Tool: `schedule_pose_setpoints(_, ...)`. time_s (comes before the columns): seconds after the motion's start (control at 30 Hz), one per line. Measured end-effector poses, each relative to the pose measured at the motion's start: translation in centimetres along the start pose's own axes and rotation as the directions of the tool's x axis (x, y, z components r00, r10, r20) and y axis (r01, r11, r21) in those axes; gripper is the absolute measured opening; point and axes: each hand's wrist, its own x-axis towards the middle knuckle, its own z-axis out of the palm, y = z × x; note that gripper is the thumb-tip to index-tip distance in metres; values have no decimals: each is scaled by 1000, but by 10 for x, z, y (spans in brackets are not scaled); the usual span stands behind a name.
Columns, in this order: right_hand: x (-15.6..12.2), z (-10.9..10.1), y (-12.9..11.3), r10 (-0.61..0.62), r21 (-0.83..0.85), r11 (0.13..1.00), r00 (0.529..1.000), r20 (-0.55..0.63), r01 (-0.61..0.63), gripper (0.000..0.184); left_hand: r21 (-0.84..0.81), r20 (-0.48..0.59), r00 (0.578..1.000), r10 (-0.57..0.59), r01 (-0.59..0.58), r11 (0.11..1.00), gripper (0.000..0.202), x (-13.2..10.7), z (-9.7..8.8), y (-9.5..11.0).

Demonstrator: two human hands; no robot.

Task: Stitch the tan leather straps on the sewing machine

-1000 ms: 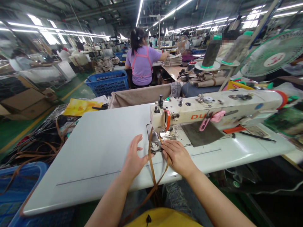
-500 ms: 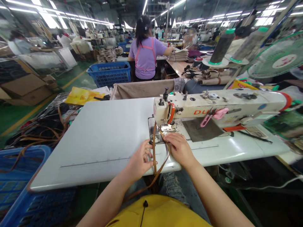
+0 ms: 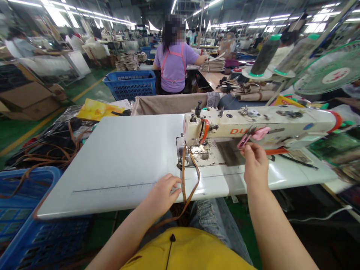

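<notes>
My right hand (image 3: 256, 163) is raised to the front of the sewing machine (image 3: 219, 129). Its thumb and fingers pinch the lower end of the pink thread snips (image 3: 243, 140), which rest against the machine arm. A narrow brown strap (image 3: 194, 185) loops from under the presser foot, over the table's front edge and down toward my lap. Just left of that strap, my left hand (image 3: 166, 190) lies at the table edge with thumb and fingers apart. Whether its fingertips touch the strap, I cannot tell. A dark fabric piece (image 3: 229, 150) lies beneath the machine arm, partly behind my right hand.
A blue basket (image 3: 53, 174) stands at the left below the table, near a heap of brown straps (image 3: 60, 155). Thread cones (image 3: 263, 58) and a green fan (image 3: 334, 75) stand at right. A co-worker (image 3: 174, 67) sits ahead beside another blue basket (image 3: 131, 84).
My right hand has left the strap by the presser foot and moved right, up to the pink snips. My left hand has shifted slightly toward me and lies flatter.
</notes>
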Motion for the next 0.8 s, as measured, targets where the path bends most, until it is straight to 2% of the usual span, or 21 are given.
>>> schedule_pose_setpoints(0.17, 5, 4, -7, 41, 9, 999, 999, 31, -42, 51, -24, -12, 1000, -22, 22, 999, 13, 3, -1, 4)
schedule_pose_setpoints(0.27, 4, 5, -17, 78, 77, 993, 993, 93, -85, 50, 20, -10, 1000, 4, -4, 1000, 17, 3, 2, 1)
schedule_pose_setpoints(0.33, 2, 6, -24, 117, 130, 981, 977, 178, -142, 47, 63, -12, 1000, 10, -9, 998, 22, 2, 5, -7)
schedule_pose_setpoints(0.43, -1, 6, -25, 122, 75, 988, 977, 173, -137, 46, 108, 1, 1000, 13, -14, 994, 29, 5, 7, -27)
schedule_pose_setpoints(0.5, -6, 5, -21, 139, 53, 987, 975, 171, -150, 45, 144, 68, 998, -8, -2, 990, 30, 9, 7, -40)
schedule_pose_setpoints(0.6, -26, 2, -16, 179, 56, 979, 961, 210, -195, 45, 133, 103, 995, -16, 2, 991, 34, 10, 5, -49)
schedule_pose_setpoints(0.67, -45, 1, -16, 208, 68, 970, 941, 265, -234, 44, 110, 81, 997, -6, -3, 994, 35, 8, 5, -49)
schedule_pose_setpoints(0.8, -78, 0, -20, 262, 63, 948, 875, 407, -313, 34, 101, 50, 998, 45, -50, 994, 32, 3, 8, -50)
